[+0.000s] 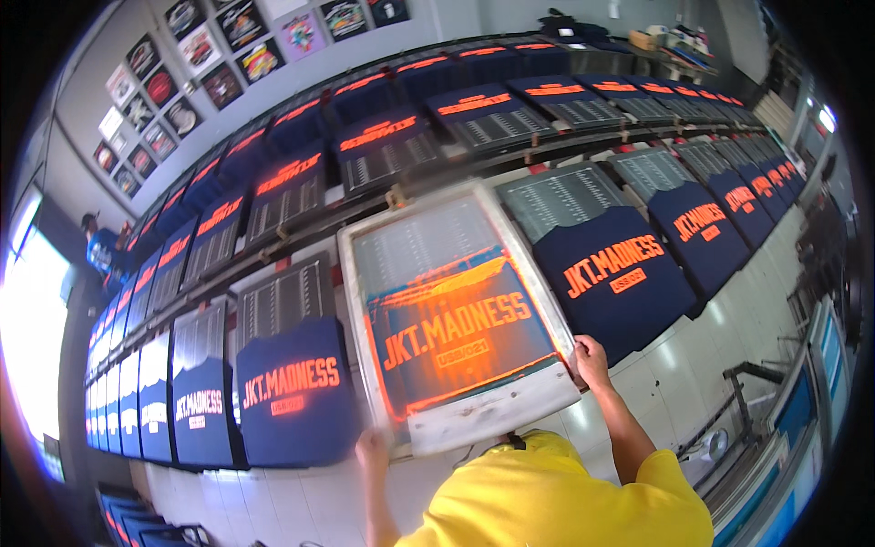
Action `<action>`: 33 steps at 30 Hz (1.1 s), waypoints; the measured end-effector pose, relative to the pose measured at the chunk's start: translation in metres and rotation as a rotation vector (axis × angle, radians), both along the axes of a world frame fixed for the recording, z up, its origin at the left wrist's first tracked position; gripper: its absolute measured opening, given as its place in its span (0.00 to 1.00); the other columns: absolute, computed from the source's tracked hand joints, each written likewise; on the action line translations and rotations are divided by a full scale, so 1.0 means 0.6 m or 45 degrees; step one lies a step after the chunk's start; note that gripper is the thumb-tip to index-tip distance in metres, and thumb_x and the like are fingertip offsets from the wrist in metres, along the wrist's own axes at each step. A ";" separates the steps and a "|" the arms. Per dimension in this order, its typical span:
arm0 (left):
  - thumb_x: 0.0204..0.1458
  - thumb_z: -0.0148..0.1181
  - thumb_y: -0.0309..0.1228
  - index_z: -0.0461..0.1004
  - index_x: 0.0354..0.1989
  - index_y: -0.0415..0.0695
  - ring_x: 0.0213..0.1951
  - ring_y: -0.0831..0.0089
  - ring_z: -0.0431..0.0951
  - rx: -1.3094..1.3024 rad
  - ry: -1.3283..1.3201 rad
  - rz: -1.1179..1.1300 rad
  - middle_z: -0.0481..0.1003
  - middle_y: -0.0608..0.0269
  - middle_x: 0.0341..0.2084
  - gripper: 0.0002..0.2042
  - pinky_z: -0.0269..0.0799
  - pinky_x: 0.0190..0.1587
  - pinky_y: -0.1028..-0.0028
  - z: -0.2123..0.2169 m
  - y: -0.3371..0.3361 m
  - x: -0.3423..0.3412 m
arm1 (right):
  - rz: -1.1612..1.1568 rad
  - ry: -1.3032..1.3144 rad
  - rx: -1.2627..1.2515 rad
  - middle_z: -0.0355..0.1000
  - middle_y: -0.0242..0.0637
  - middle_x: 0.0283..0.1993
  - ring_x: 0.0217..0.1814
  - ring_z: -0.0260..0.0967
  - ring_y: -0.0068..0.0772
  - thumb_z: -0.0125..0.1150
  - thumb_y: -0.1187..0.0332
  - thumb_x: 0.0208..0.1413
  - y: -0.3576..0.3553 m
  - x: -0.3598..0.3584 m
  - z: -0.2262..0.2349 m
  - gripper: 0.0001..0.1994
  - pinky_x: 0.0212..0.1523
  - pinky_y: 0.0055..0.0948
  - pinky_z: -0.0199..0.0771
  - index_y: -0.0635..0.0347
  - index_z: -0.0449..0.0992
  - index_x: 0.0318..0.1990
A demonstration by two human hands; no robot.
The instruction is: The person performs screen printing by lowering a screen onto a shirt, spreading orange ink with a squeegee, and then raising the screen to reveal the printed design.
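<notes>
A screen printing frame (533, 273) with pale edges and orange ink across its mesh (456, 314) is tilted over a board in the middle of the near row. A wide white bar (492, 407) runs along its near end. My right hand (591, 361) is closed on the frame's right edge, close to the near corner. At the near left corner is my left hand (372, 450), a little blurred, its fingers curled against the frame. Navy shirts with orange print lie flat on boards either side, one on the left (296, 392) and one on the right (615, 283).
Long rows of boards with printed navy shirts (383, 137) stretch left, right and behind. A rail (301, 242) runs between the rows. Stored frames (793, 438) lean at the lower right. Another person (102, 251) stands far left. Pictures (219, 87) hang on the back wall.
</notes>
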State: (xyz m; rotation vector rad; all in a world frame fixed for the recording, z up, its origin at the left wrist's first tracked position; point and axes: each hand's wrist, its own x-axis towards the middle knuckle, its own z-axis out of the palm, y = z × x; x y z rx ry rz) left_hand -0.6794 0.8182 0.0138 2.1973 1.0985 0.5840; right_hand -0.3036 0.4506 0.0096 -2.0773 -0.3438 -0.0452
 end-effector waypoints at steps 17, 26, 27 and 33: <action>0.54 0.56 0.33 0.76 0.31 0.37 0.23 0.73 0.66 -0.336 0.052 0.161 0.70 0.52 0.18 0.10 0.66 0.31 0.67 0.061 -0.010 0.030 | -0.080 0.043 0.051 0.77 0.39 0.31 0.34 0.73 0.27 0.58 0.75 0.55 0.009 0.003 0.000 0.08 0.38 0.27 0.71 0.70 0.79 0.39; 0.58 0.57 0.38 0.79 0.38 0.39 0.24 0.58 0.75 -0.243 0.046 0.204 0.74 0.45 0.21 0.13 0.71 0.32 0.64 0.053 -0.015 0.032 | -0.086 0.023 0.003 0.77 0.43 0.33 0.36 0.74 0.35 0.56 0.72 0.58 0.005 0.010 -0.012 0.09 0.41 0.32 0.73 0.70 0.78 0.40; 0.58 0.57 0.38 0.80 0.39 0.40 0.26 0.55 0.77 -0.167 0.003 0.209 0.74 0.43 0.22 0.14 0.71 0.33 0.62 0.038 -0.011 0.028 | -0.053 0.084 0.016 0.76 0.43 0.33 0.36 0.74 0.35 0.56 0.72 0.58 0.009 0.014 -0.015 0.10 0.41 0.32 0.72 0.70 0.78 0.41; 0.59 0.57 0.37 0.77 0.48 0.39 0.41 0.51 0.78 0.024 0.043 0.132 0.79 0.48 0.38 0.15 0.72 0.46 0.60 0.077 -0.046 0.033 | 0.084 0.009 -0.146 0.76 0.44 0.33 0.37 0.74 0.33 0.54 0.71 0.60 -0.017 0.029 -0.006 0.11 0.41 0.30 0.72 0.68 0.77 0.44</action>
